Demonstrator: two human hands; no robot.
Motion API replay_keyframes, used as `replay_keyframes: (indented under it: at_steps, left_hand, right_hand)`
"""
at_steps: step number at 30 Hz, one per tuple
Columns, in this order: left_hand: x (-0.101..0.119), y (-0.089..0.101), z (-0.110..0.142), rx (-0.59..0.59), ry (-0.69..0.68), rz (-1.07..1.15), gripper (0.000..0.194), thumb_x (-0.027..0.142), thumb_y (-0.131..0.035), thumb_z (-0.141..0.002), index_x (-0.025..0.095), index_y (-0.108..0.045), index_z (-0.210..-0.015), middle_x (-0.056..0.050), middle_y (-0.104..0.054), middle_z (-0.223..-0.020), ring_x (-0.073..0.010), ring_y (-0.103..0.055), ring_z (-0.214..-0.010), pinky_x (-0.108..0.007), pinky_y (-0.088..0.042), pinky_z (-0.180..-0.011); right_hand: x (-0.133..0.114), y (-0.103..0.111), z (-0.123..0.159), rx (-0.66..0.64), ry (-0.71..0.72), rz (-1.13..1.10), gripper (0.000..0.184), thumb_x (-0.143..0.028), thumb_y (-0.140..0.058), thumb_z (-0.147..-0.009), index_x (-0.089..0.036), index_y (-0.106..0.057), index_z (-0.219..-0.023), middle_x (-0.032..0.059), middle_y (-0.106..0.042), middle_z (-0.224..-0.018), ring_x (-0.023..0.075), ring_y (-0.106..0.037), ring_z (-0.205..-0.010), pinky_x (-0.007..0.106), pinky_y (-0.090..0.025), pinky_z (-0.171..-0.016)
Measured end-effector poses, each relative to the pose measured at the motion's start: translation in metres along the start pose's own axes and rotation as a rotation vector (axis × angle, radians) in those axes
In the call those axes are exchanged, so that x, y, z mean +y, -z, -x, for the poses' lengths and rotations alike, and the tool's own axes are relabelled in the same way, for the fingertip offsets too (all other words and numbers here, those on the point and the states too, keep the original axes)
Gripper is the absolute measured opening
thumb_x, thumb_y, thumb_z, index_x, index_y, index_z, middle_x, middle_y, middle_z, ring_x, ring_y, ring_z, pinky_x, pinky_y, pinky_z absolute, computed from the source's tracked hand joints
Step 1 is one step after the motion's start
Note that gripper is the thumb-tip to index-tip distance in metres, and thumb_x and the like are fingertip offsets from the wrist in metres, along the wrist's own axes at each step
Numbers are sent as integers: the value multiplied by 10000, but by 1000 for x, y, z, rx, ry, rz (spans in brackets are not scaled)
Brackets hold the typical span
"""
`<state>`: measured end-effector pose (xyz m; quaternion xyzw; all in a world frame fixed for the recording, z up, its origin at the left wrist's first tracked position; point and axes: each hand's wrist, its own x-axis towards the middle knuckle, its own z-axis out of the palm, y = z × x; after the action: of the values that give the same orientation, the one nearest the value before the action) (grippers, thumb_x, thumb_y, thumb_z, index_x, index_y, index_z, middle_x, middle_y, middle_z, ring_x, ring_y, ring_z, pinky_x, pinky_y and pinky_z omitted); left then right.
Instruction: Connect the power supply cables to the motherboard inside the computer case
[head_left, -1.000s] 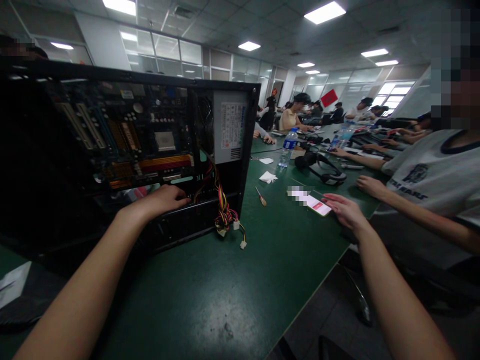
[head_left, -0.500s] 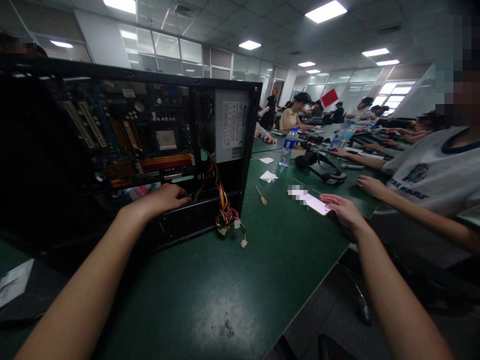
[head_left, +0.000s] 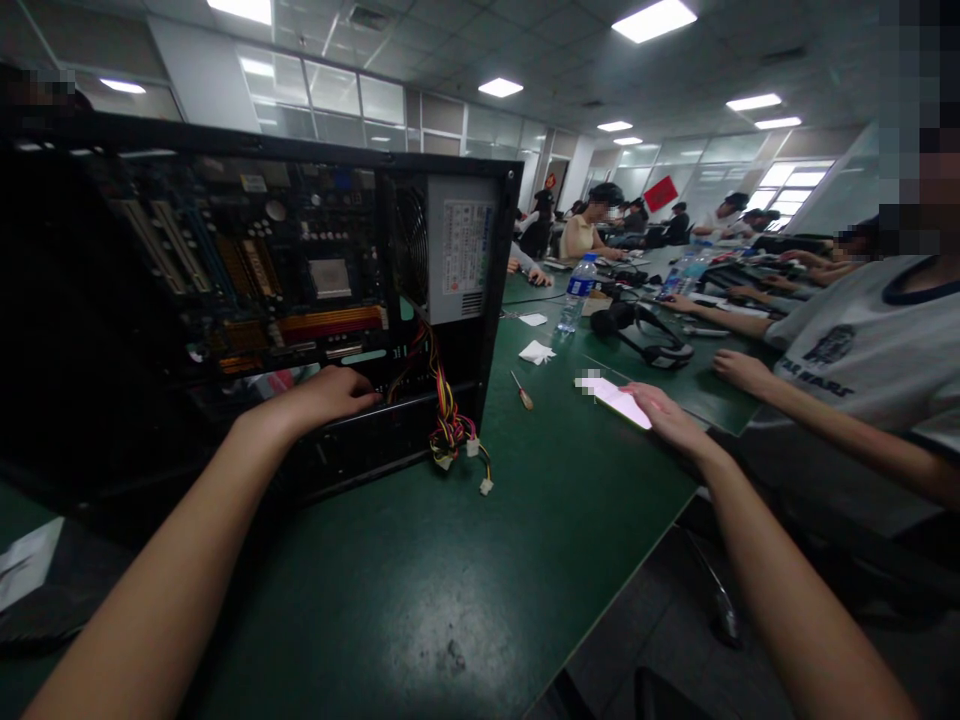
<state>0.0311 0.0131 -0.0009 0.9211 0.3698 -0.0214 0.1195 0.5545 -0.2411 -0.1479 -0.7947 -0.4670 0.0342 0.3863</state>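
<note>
An open black computer case (head_left: 375, 440) stands on the green table at the left, with its motherboard (head_left: 300, 230) and grey power supply (head_left: 466, 250) showing. My left hand (head_left: 322, 395) is curled over the case's lower rail, its fingertips partly hidden behind it. Just right of that hand, a bundle of coloured power cables (head_left: 448, 415) with white connectors hangs out of the case. Farther right, a smartphone (head_left: 615, 400) with a lit, pale screen lies flat on the table. My right hand (head_left: 664, 415) rests outstretched on its near end, fingers touching the screen.
A screwdriver (head_left: 522, 390) lies between the case and the phone. Behind are a crumpled tissue (head_left: 538, 352), a water bottle (head_left: 577, 293) and black headphones (head_left: 645, 335). A co-worker's arm (head_left: 810, 410) reaches in at the right, near the table corner.
My right hand has slid left and farther over the phone, its fingers now on the screen. My left hand stays on the case rail.
</note>
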Motion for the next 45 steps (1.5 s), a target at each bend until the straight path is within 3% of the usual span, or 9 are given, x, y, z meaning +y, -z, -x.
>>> replay_keyframes:
  at_steps: [10,14,19,24,27,35,45]
  left_hand:
    - [1,1,2,8,-17,13,438,429,-469,-877,158,-777,-1028,-106,-777,-1015,-250,-703,-912,-290,-488,-788]
    - [0,0,0,5,-13,0,444,430,-455,-882,162,-779,-1024,-102,-778,-1010,-240,-703,-886,-286,-483,-775]
    - [-6,-4,-4,17,-21,11,421,442,-482,-870,179,-776,-1016,-92,-784,-997,-242,-704,-885,-282,-480,-755]
    - [-9,-4,-6,22,-20,1,433,466,-483,-871,178,-779,-1000,-100,-781,-1001,-248,-714,-888,-286,-483,-758]
    - [-6,-3,-4,24,-13,14,436,465,-488,-867,179,-778,-1023,-97,-782,-1019,-247,-708,-916,-283,-491,-777]
    - [-4,-1,-2,18,-18,-1,445,446,-470,-865,170,-786,-1015,-103,-785,-1001,-250,-705,-900,-288,-493,-758]
    - [0,0,1,14,-5,18,438,433,-488,-871,150,-777,-1037,-126,-774,-1051,-259,-708,-923,-302,-493,-800]
  right_hand:
    - [-2,0,1,-57,32,44,583,-604,-287,-962,-262,-680,-1226,107,-562,-1425,293,-485,-1380,433,-303,-1217]
    - [4,-1,0,-100,74,58,583,-646,-332,-945,-268,-713,-1175,101,-549,-1436,301,-474,-1382,462,-293,-1217]
    - [21,-4,-6,87,-15,-130,547,-673,-431,-890,-239,-733,-1029,120,-568,-1402,319,-521,-1324,492,-358,-1170]
    - [37,-7,-10,247,-155,-401,401,-608,-640,-742,-228,-690,-860,113,-708,-1110,308,-656,-1076,474,-486,-1042]
    - [39,-7,-10,272,-175,-440,399,-591,-658,-729,-230,-700,-895,97,-726,-971,300,-674,-1016,448,-526,-975]
    - [31,-5,-7,301,-220,-442,317,-535,-668,-711,-233,-680,-809,97,-730,-853,306,-704,-880,442,-578,-846]
    - [31,-4,-7,315,-166,-363,370,-557,-704,-655,-230,-732,-824,103,-767,-897,297,-711,-813,412,-586,-713]
